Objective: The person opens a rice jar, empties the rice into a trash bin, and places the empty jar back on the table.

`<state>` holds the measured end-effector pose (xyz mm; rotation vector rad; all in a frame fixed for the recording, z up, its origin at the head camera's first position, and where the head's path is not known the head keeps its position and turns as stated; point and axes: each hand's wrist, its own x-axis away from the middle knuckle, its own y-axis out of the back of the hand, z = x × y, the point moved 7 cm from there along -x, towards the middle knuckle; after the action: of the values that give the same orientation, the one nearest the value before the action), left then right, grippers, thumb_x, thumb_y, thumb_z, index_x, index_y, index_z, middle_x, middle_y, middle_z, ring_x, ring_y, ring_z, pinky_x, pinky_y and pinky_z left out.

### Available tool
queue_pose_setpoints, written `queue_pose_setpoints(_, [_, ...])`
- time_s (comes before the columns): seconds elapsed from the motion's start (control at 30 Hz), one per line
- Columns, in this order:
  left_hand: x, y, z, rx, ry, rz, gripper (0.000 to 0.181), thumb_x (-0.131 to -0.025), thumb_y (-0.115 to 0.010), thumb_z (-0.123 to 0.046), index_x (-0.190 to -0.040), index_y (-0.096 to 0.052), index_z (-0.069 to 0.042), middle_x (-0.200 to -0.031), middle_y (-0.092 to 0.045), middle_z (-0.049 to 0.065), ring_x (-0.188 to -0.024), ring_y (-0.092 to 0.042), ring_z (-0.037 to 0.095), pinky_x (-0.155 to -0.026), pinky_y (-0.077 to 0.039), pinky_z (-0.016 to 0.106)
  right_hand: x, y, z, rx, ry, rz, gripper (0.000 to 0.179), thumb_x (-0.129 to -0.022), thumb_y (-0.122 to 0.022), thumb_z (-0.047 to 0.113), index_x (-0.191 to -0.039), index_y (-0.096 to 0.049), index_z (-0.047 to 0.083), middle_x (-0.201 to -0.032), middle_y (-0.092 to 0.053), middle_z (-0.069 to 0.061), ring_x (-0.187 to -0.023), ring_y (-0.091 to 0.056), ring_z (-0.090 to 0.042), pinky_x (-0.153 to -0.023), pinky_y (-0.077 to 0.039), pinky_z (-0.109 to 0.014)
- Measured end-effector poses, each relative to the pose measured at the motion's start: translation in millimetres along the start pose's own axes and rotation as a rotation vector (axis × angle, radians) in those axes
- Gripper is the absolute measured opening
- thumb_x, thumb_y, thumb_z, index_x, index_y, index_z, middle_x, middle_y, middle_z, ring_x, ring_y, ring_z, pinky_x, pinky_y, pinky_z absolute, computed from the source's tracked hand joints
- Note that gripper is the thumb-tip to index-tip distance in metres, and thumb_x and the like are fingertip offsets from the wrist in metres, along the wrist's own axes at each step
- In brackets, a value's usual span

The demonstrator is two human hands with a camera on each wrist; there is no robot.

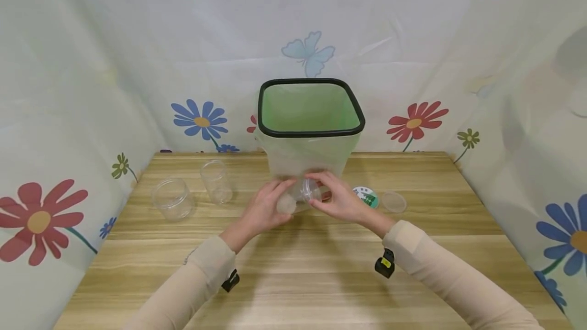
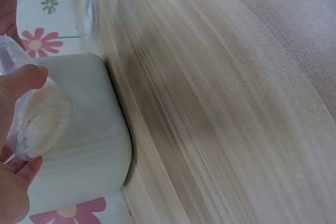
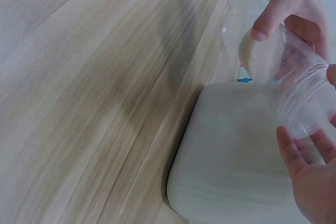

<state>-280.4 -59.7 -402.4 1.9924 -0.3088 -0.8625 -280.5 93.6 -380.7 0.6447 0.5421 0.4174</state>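
Note:
Between both hands a clear plastic jar (image 1: 300,192) is held tilted on its side in front of the bin, off the table. My left hand (image 1: 263,207) grips its base end, thumb on one side and fingers on the other. Something whitish shows at the jar's base (image 2: 44,129). Thumb and fingers of my right hand (image 1: 339,198) hold the ridged, see-through top end (image 3: 310,100) of the jar. Right of that hand lie a round green-and-white printed disc (image 1: 366,196) and a clear round lid (image 1: 394,201).
A pale green bin (image 1: 312,154) with a black rim stands at the back, close behind the hands. To the left on the wooden table (image 1: 293,279) are a wide clear jar (image 1: 173,200) and a taller clear jar (image 1: 215,182). Flower-printed curtains (image 1: 206,29) surround the table.

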Motion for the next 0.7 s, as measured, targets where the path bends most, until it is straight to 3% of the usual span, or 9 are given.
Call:
queue_pose_setpoints(0.2, [0.9,-1.0,0.6,-0.01,-0.001,0.005,0.084,-0.059,-0.086,-0.024,-0.133,-0.046,-0.017,-0.119,-0.056,0.009,-0.102,-0.056,0.026,-0.081,-0.051,0.042,2.2,-2.5,5.0,0.026,0.071,0.025,0.056,-0.08,-0.067,0.004,-0.131,-0.043,0.004,-0.128,-0.044,-0.014,-0.108,-0.052,-0.033,-0.078,-0.054,-0.036])
queue_pose_setpoints(0.7, [2.5,-2.3,1.3,-0.021,-0.022,-0.012,0.084,-0.058,-0.086,-0.025,-0.132,-0.047,-0.016,-0.119,-0.056,0.01,-0.104,-0.056,0.026,-0.083,-0.051,0.042,4.9,-3.9,8.9,0.033,0.091,0.053,0.058,-0.079,-0.067,0.001,-0.132,-0.043,0.007,-0.135,-0.041,-0.013,-0.116,-0.048,-0.035,-0.084,-0.052,-0.039])
